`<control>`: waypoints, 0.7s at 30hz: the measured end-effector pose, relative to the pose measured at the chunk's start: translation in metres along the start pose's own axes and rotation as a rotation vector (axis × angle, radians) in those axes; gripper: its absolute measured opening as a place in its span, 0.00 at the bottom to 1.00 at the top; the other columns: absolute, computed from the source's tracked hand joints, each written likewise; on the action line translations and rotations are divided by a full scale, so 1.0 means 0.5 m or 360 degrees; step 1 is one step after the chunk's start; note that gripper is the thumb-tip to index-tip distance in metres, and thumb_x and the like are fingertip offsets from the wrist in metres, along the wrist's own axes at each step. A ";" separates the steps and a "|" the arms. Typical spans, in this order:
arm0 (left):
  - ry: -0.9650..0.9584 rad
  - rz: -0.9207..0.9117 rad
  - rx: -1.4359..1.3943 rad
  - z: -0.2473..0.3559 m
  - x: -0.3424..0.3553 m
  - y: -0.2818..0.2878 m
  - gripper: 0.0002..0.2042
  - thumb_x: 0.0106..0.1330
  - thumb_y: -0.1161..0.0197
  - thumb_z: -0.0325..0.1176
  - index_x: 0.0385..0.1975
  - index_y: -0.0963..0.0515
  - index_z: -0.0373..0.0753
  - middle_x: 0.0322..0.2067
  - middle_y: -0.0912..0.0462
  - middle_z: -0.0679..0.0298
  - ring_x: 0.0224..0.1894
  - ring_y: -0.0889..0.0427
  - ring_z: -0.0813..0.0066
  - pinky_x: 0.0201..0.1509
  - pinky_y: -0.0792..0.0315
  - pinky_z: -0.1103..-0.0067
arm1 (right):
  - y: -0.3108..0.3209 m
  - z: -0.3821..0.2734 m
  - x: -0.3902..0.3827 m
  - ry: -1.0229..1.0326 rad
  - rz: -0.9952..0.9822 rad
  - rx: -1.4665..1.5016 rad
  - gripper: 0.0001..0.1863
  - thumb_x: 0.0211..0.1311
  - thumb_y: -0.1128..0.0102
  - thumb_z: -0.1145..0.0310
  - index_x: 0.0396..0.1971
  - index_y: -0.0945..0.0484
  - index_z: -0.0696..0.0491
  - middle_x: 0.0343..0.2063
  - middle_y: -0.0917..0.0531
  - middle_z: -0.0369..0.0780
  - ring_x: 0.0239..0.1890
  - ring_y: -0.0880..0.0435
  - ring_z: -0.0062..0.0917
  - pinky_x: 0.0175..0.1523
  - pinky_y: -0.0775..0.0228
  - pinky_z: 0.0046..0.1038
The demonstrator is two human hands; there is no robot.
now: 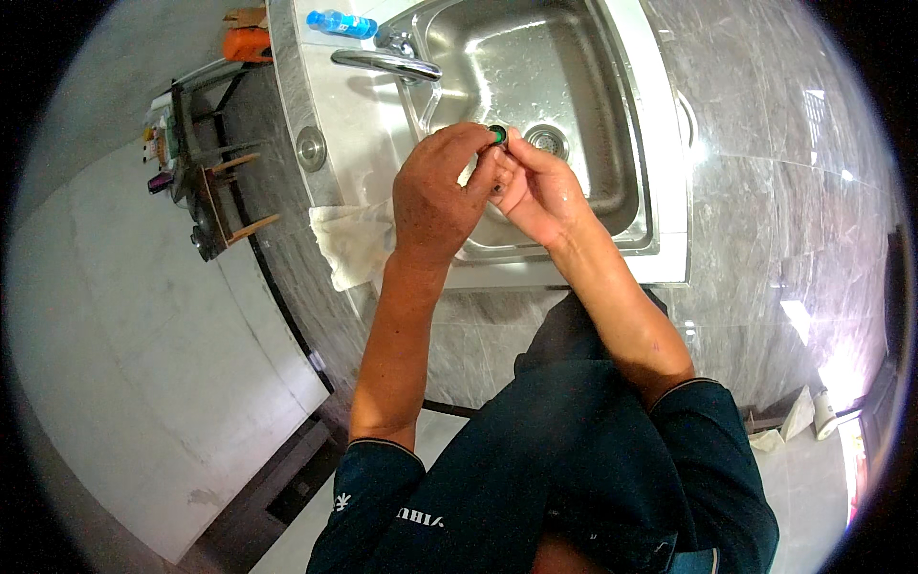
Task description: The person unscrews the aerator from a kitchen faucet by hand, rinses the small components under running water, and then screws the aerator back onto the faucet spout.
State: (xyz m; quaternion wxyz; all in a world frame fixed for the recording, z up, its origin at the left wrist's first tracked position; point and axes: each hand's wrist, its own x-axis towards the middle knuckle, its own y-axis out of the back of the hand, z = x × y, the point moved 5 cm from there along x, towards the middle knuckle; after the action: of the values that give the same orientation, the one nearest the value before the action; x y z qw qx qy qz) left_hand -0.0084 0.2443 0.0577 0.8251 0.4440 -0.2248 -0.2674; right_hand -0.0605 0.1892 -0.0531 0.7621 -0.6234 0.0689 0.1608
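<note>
Over the near part of the steel sink (598,57), my two hands meet at a small round black-and-green piece (498,135), too small to name. My left hand (438,187) pinches it from the left between thumb and fingertips. From the right, my right hand (543,187) holds its other side, palm partly turned up and fingers curled. Part of the piece is hidden by the fingertips. Beyond the left hand, a chrome faucet (392,64) reaches over the sink's left rim, and a thin stream of water (430,105) falls from its spout.
A blue bottle (341,24) lies on the white counter behind the faucet. A pale cloth (352,247) hangs over the counter edge beside my left wrist. The drain (547,142) shows just right of my hands. Farther left stands a dark rack (206,206) with items on it.
</note>
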 end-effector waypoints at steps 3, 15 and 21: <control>-0.0071 0.0003 0.0051 0.014 -0.010 0.005 0.07 0.56 0.37 0.26 0.35 0.21 0.38 0.38 0.18 0.59 0.41 0.19 0.64 0.45 0.26 0.73 | 0.005 -0.003 -0.012 0.0022 -0.0062 -0.0065 0.09 0.66 0.49 0.67 0.38 0.27 0.57 0.31 0.20 0.38 0.28 0.23 0.19 0.34 0.29 0.19; -0.0129 0.0024 0.0208 0.045 -0.076 0.007 0.08 0.53 0.35 0.25 0.34 0.20 0.38 0.38 0.18 0.60 0.40 0.19 0.65 0.43 0.26 0.74 | -0.024 -0.011 -0.102 0.0178 0.0314 -0.0919 0.16 0.62 0.45 0.69 0.47 0.26 0.62 0.34 0.19 0.39 0.31 0.21 0.20 0.38 0.29 0.21; 0.0043 0.0045 0.0045 0.065 -0.079 0.002 0.13 0.54 0.35 0.24 0.40 0.21 0.38 0.39 0.18 0.60 0.41 0.19 0.68 0.44 0.25 0.76 | -0.029 -0.043 -0.121 0.0391 0.0212 -0.1250 0.17 0.60 0.44 0.71 0.48 0.26 0.64 0.36 0.18 0.41 0.35 0.20 0.21 0.43 0.28 0.20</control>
State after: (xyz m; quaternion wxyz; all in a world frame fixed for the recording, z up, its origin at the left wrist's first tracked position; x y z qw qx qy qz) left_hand -0.0576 0.2502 0.0696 0.8255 0.4560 -0.2236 -0.2463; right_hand -0.1104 0.1562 -0.0260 0.4404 -0.8754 0.1330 0.1482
